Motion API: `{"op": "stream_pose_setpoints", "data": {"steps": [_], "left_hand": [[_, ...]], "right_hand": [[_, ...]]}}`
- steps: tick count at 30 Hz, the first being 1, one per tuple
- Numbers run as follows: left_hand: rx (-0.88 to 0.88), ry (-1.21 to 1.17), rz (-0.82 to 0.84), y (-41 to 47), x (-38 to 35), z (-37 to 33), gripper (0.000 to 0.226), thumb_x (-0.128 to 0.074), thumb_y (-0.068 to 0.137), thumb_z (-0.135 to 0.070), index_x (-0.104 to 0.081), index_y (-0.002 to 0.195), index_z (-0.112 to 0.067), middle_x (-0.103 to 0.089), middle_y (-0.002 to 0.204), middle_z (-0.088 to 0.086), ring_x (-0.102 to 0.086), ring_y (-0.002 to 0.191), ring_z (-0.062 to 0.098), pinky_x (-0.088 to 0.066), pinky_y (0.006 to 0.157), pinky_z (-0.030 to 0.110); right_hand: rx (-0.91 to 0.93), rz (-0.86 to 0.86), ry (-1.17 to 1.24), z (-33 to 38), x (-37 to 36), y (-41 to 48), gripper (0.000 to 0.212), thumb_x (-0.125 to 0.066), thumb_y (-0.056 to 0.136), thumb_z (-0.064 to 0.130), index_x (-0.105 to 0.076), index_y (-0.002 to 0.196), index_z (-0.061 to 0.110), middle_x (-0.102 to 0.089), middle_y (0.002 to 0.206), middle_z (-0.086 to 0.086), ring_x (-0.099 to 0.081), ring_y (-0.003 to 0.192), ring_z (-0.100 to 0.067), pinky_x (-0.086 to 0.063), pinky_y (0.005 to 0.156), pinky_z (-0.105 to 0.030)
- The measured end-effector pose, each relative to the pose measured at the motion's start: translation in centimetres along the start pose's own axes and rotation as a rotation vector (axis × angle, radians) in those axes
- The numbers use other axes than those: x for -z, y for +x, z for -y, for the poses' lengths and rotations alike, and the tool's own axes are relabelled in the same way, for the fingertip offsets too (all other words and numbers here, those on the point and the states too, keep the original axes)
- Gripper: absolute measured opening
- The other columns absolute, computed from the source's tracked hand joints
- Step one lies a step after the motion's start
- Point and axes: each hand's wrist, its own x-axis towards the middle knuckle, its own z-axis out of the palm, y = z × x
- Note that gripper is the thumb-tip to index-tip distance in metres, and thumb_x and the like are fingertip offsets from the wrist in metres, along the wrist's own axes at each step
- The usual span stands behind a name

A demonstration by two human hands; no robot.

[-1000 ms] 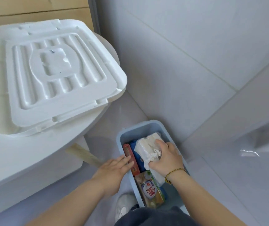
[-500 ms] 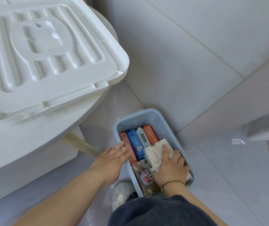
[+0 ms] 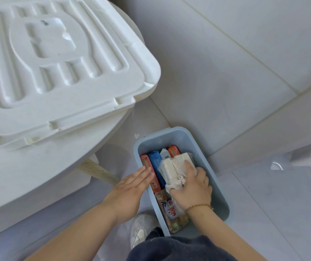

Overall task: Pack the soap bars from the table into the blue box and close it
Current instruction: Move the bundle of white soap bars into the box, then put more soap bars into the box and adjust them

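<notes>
While the left hand lies flat on the blue box rim, the right hand clutches wrapped white soap inside.

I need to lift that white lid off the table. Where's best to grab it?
Probably by its right corner: the lid lies flat on the table, so fingers can't easily get beneath it elsewhere, but that corner juts past the table's rim. Come from the right, fingers under the overhanging lip, thumb on top.
</notes>
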Motion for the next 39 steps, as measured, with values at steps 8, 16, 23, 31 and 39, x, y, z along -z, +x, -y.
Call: {"op": "stream_pose_setpoints", "data": {"steps": [8,16,23,31,39], "left_hand": [[0.086,-0.119,-0.059,0.1,-0.4,1.4,0.075,-0.033,0.089,-0.004,0.033,0.121,-0.02,0.041,0.123,-0.02,0.031,0.121,-0.001,0.015,0.103,0.015],[0.081,-0.111,-0.06,0.2,-0.2,1.6,0.074,-0.034,0.09,-0.006,0.025,0.134,-0.018,0.039,0.125,-0.019,0.029,0.119,-0.003,0.015,0.1,0.013],[0.083,-0.095,-0.046,0.3,-0.2,1.5,0.076,-0.036,0.089,-0.006,0.026,0.133,-0.019,0.037,0.129,-0.018,0.019,0.121,-0.007,0.01,0.103,0.016],[0.1,-0.056,-0.04,0.3,0.2,1.1,0.078,-0.034,0.087,0.0,0.022,0.137,-0.02,0.037,0.129,-0.014,0.01,0.139,0.005,0.008,0.108,0.02],[0.142,0.069,0.002,-0.5,3.1,-0.1,0.065,-0.029,0.09,0.001,0.0,0.144,-0.021,0.004,0.156,-0.002,0.0,0.142,0.013,-0.002,0.115,0.028]], "right_hand": [[0.08,0.001,0.135,4.8,-2.3,3.4,0.088,-0.062,0.07,0.047,-0.014,0.142,0.032,-0.018,0.148,-0.01,-0.022,0.134,-0.031,-0.022,0.108,-0.045],[0.144,-0.015,0.146,4.8,-3.9,3.4,0.076,-0.05,0.08,0.055,-0.017,0.143,0.029,-0.006,0.154,-0.009,-0.013,0.137,-0.03,-0.012,0.111,-0.043],[0.294,0.18,0.247,2.5,-2.4,3.9,0.054,-0.034,0.095,0.021,-0.014,0.145,0.022,0.004,0.157,-0.003,-0.007,0.143,-0.023,-0.01,0.115,-0.031],[0.284,0.439,0.408,1.0,1.0,5.9,0.05,-0.031,0.095,0.002,-0.028,0.141,0.02,-0.022,0.153,-0.008,-0.046,0.103,-0.005,-0.033,0.081,0.002],[0.292,0.28,0.35,1.4,4.0,4.7,0.045,-0.037,0.094,0.009,-0.036,0.138,0.02,-0.027,0.151,-0.004,-0.03,0.137,-0.02,-0.022,0.113,-0.025]]}}
